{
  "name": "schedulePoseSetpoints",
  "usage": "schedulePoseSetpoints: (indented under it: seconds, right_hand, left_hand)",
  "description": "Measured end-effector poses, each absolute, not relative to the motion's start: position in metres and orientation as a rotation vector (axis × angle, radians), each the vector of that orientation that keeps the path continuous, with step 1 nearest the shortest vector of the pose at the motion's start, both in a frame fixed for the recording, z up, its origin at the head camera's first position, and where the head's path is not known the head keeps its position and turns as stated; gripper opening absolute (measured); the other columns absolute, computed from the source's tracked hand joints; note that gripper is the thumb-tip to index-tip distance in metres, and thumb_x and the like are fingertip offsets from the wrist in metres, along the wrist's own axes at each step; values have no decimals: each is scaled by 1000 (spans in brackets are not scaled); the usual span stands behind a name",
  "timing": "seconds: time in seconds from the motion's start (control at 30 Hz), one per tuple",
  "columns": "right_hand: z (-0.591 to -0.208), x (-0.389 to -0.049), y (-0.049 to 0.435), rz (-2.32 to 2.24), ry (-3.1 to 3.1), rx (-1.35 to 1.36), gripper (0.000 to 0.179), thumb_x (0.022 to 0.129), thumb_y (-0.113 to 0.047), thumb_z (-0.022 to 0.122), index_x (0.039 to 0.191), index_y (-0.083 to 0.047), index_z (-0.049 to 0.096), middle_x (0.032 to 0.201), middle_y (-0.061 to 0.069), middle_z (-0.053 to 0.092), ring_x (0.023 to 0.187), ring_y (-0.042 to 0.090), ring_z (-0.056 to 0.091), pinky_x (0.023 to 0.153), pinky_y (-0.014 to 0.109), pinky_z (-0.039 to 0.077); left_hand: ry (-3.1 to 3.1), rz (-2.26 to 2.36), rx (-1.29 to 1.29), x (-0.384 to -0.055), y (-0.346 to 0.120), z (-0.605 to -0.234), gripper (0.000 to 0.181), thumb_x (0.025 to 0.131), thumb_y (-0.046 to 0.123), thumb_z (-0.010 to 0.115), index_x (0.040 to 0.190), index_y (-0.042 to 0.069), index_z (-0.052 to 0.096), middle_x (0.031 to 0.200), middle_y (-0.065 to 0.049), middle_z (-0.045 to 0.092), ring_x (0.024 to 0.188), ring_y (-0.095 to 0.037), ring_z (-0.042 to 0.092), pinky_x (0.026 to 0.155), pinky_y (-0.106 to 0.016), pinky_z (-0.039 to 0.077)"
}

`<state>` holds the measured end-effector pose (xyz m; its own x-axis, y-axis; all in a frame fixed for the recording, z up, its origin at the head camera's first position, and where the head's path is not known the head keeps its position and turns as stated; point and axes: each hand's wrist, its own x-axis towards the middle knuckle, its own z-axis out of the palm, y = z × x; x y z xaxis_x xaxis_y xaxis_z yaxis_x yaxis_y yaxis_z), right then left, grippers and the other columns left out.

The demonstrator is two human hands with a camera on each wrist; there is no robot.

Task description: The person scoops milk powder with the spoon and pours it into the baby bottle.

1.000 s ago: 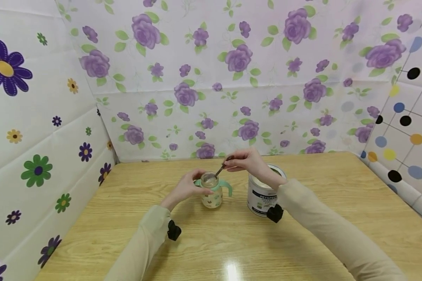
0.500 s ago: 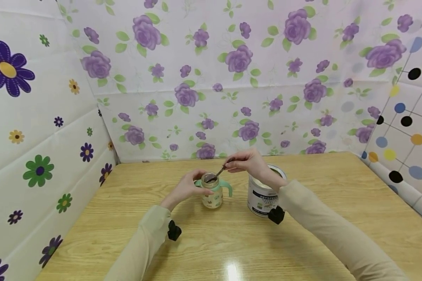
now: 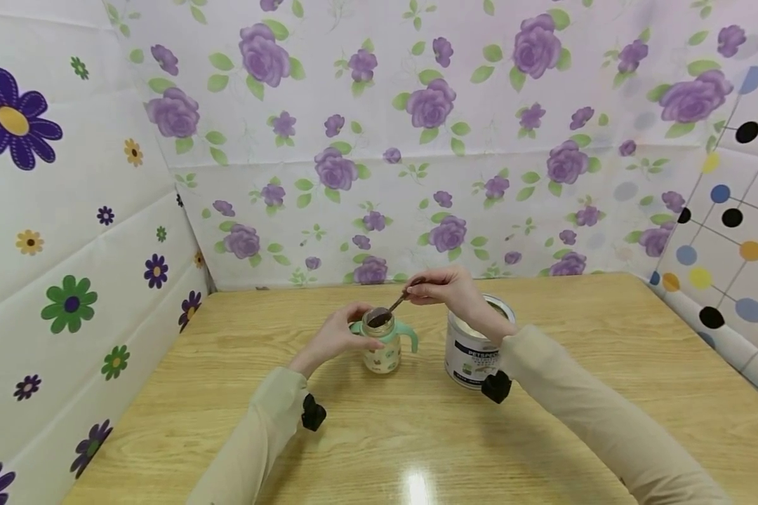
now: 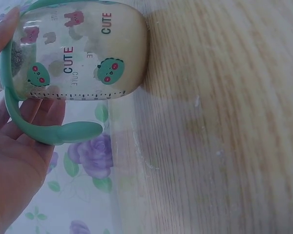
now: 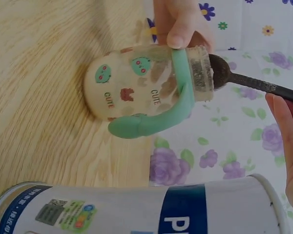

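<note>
A clear baby bottle [image 3: 382, 359] with a green collar and two green handles stands upright on the table, cartoon prints and "CUTE" on its side. Pale contents fill its lower part. My left hand [image 3: 336, 338] grips it near the collar, thumb in front and fingers behind. Between the thumb and fingers of my right hand [image 3: 447, 290] is a dark spoon [image 5: 249, 82], slanting down to the bottle. Its bowl [image 3: 379, 318] lies at the uncapped mouth, tilted. In the right wrist view, specks cling to the spoon's handle and the inside of the bottle's neck [image 5: 201, 73].
To the right of the bottle, under my right forearm, stands a large white tin [image 3: 464, 354], its top uncovered and pale contents visible inside. Flowered cloth [image 3: 366, 140] hangs along the table's back edge. The wooden table [image 3: 354, 449] reaches toward me.
The spoon's bowl was down inside the bottle's neck and has come up to the mouth, its dark side now showing. My left hand and the bottle have stayed in place.
</note>
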<state>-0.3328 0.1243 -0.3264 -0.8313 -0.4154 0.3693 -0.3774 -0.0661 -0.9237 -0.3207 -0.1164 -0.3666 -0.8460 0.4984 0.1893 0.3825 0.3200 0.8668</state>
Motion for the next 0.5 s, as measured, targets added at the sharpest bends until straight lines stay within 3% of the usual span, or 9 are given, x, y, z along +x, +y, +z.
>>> schedulePoseSetpoints:
  seconds: [0.27, 0.5]
  right_hand:
    - [-327, -332, 123, -2290, 2053, -697, 26, 85, 3, 60, 104, 20, 56, 88, 23, 63, 80, 27, 64, 72, 37, 49]
    - [-327, -332, 126, -2440, 1954, -471, 27, 84, -1, 62, 106, 15, 58, 87, 18, 65, 77, 24, 64, 74, 35, 48]
  left_hand:
    - [2482, 1538, 849, -321, -116, -365, 52, 71, 8, 78, 116, 0, 53, 107, -7, 57, 105, -26, 50, 87, -40, 40]
    - [2476, 1516, 840, -320, -116, -362, 50, 71, 8, 78, 113, 0, 52, 108, -8, 55, 108, -29, 47, 86, -40, 40]
